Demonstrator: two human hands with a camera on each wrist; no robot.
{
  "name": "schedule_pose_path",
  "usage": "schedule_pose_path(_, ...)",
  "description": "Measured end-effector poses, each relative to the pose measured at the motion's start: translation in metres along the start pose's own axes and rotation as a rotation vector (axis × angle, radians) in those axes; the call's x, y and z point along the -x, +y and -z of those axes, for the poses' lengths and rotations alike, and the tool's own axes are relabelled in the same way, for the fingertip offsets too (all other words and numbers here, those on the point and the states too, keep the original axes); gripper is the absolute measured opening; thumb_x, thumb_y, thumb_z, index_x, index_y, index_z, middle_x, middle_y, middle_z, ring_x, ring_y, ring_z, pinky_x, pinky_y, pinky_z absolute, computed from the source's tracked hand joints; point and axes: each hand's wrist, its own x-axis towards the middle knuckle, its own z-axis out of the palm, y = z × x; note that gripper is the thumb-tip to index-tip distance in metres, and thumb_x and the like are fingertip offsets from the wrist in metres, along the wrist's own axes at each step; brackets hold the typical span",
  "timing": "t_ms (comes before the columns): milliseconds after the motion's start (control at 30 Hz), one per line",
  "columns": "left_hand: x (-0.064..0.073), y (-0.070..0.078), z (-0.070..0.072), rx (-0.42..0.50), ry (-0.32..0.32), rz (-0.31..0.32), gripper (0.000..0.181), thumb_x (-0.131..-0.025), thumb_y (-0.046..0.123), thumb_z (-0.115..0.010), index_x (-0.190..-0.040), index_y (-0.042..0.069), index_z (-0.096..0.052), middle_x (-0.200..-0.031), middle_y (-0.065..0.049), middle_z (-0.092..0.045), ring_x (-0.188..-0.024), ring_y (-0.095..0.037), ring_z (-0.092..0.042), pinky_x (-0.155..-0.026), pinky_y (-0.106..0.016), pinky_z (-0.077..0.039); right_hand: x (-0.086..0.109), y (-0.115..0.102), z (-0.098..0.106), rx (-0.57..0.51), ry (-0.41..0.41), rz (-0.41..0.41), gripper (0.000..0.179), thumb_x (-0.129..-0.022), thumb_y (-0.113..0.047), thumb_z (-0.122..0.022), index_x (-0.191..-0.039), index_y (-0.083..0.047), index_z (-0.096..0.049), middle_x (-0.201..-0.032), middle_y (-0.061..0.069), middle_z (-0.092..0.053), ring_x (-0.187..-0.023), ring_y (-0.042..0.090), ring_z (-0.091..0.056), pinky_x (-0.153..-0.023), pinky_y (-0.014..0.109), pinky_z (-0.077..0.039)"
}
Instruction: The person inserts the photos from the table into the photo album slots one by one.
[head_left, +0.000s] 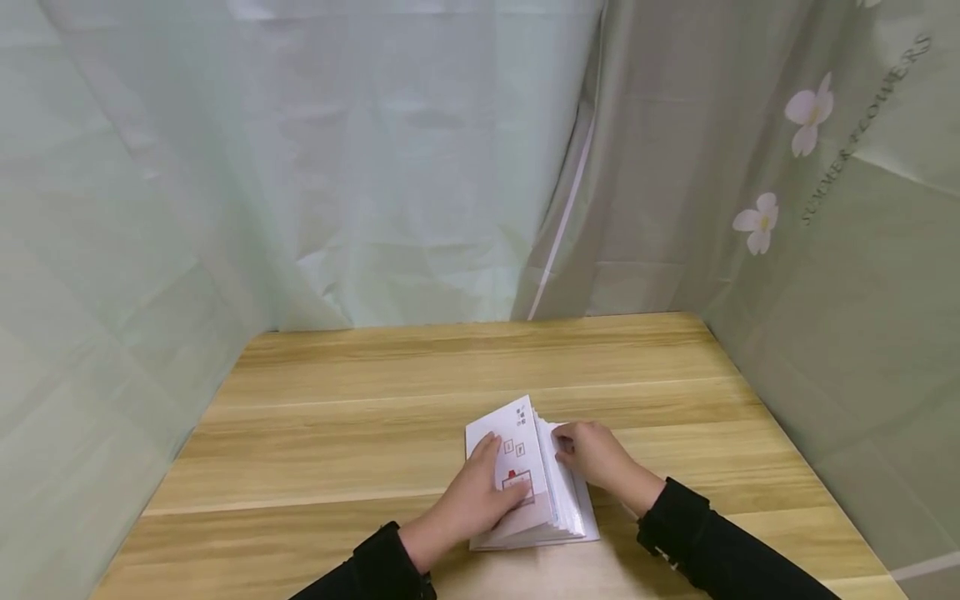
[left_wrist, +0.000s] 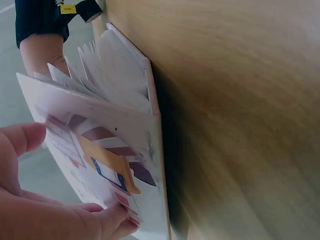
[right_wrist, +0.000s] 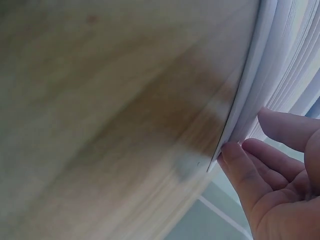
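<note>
A small white photo album [head_left: 525, 425] with printed pictures on its cover lies partly open on the table, its front cover tilted up. Spread across that cover is my left hand [head_left: 480, 496], thumb and fingertips resting on the printed face. In the left wrist view the cover [left_wrist: 105, 150] shows brown stripes and an orange shape, with fanned pages [left_wrist: 100, 70] behind it. My right hand [head_left: 596, 454] is at the album's far right side. The right wrist view shows its thumb and fingers [right_wrist: 240, 167] pinching the page edges beside the back cover.
The wooden table [head_left: 322, 450] extends around the album. A pale curtain [head_left: 390, 167] hangs behind it and along both sides, with printed flowers [head_left: 757, 221] on the right. Dark sleeves [head_left: 675, 521] cover both forearms.
</note>
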Motion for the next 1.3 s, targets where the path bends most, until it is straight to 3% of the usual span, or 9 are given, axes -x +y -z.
schedule_pose_path(333, -0.004, 0.000, -0.001, -0.108, -0.069, 0.021, 0.088, -0.085, 0.032, -0.077, -0.146, -0.016, -0.035, -0.158, -0.029, -0.025, -0.144, -0.041, -0.032, -0.114, -0.053, -0.032, 0.000, -0.002, 0.004, 0.000, -0.033, -0.008, 0.024, -0.082, -0.001, -0.078, -0.106, -0.002, -0.075, -0.100, 0.010, -0.074, -0.094, 0.026, -0.070, -0.079, 0.039, -0.058)
schedule_pose_path(633, -0.011, -0.007, 0.000, -0.391, -0.107, -0.051, 0.079, -0.087, 0.036, -0.077, -0.144, -0.009, -0.046, -0.156, -0.022, -0.037, -0.145, -0.033, -0.035, -0.116, -0.046, -0.033, -0.001, -0.001, 0.008, -0.031, -0.055, -0.036, 0.024, -0.081, 0.006, -0.073, -0.104, 0.000, -0.076, -0.103, 0.013, -0.074, -0.098, 0.029, -0.070, -0.084, 0.042, -0.057)
schedule_pose_path(800, -0.012, -0.007, -0.004, -0.534, -0.104, -0.087, 0.078, -0.088, 0.042, -0.075, -0.142, -0.007, -0.050, -0.154, -0.020, -0.041, -0.143, -0.032, -0.038, -0.116, -0.043, -0.033, 0.001, -0.002, 0.010, -0.057, -0.058, -0.050, 0.019, -0.086, 0.007, -0.069, -0.102, 0.000, -0.076, -0.103, 0.013, -0.074, -0.100, 0.031, -0.070, -0.086, 0.043, -0.057)
schedule_pose_path(1000, -0.012, 0.000, -0.006, -0.671, -0.107, -0.108, 0.074, -0.088, 0.046, -0.073, -0.139, -0.005, -0.054, -0.151, -0.020, -0.045, -0.141, -0.030, -0.041, -0.115, -0.040, -0.035, 0.004, -0.008, 0.010, -0.026, -0.075, -0.059, 0.008, -0.092, -0.005, -0.069, -0.098, -0.004, -0.075, -0.090, 0.008, -0.072, -0.086, 0.025, -0.068, -0.079, 0.043, -0.056)
schedule_pose_path(1067, -0.013, 0.000, -0.007, -0.703, -0.105, -0.112, 0.074, -0.089, 0.047, -0.072, -0.139, -0.005, -0.055, -0.150, -0.019, -0.046, -0.141, -0.029, -0.041, -0.114, -0.039, -0.035, 0.005, -0.010, 0.010, -0.007, -0.081, -0.055, 0.013, -0.091, -0.012, -0.073, -0.100, -0.003, -0.074, -0.088, 0.007, -0.071, -0.083, 0.024, -0.067, -0.076, 0.043, -0.055)
schedule_pose_path(1200, -0.015, 0.000, -0.008, -0.732, -0.102, -0.118, 0.074, -0.089, 0.048, -0.071, -0.138, -0.005, -0.056, -0.150, -0.019, -0.047, -0.141, -0.029, -0.042, -0.114, -0.039, -0.036, 0.004, -0.013, 0.009, 0.024, -0.096, -0.064, 0.024, -0.086, -0.019, -0.079, -0.101, 0.000, -0.073, -0.087, 0.008, -0.070, -0.080, 0.022, -0.065, -0.073, 0.041, -0.054)
schedule_pose_path(1300, -0.015, 0.000, -0.009, -0.740, -0.100, -0.124, 0.074, -0.089, 0.048, -0.071, -0.138, -0.005, -0.056, -0.150, -0.019, -0.047, -0.141, -0.030, -0.042, -0.114, -0.039, -0.037, 0.003, -0.013, 0.009, 0.043, -0.106, -0.072, 0.020, -0.086, -0.019, -0.079, -0.095, -0.003, -0.073, -0.083, 0.004, -0.067, -0.075, 0.017, -0.061, -0.069, 0.038, -0.052)
